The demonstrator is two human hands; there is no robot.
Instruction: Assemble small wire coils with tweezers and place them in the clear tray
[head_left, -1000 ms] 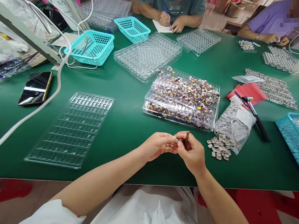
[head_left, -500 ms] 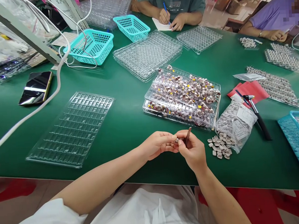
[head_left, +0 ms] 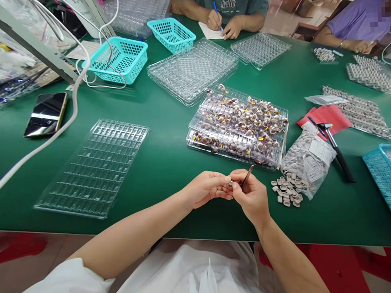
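Note:
My left hand point(head_left: 210, 189) pinches a small pale-grey part point(head_left: 231, 184) between thumb and fingertips, above the table's near edge. Meeting it from the other side, my right hand point(head_left: 252, 192) is closed, its thumb and forefinger pressed against the same part. A pair of tweezers point(head_left: 248, 175) is held in my right hand, tips pointing up and away. Most of the small part is hidden by fingers. To the right of my hands lie loose grey oval pieces point(head_left: 288, 192), spilling from a clear plastic bag point(head_left: 309, 159). Beyond my hands stands a clear tray point(head_left: 199, 120) filled with small wired parts with yellow tags.
An empty clear tray point(head_left: 96, 168) lies at left, near a phone point(head_left: 47, 114) and a white cable point(head_left: 37, 160). Stacked trays point(head_left: 192, 71) and turquoise baskets point(head_left: 120, 65) stand farther back. A hammer point(head_left: 340, 157) lies at right. Across the table, a person writes on paper point(head_left: 211, 32).
The tweezers have tilted slightly further to the right in my right hand. Both hands otherwise stay in nearly the same place, still on the small part.

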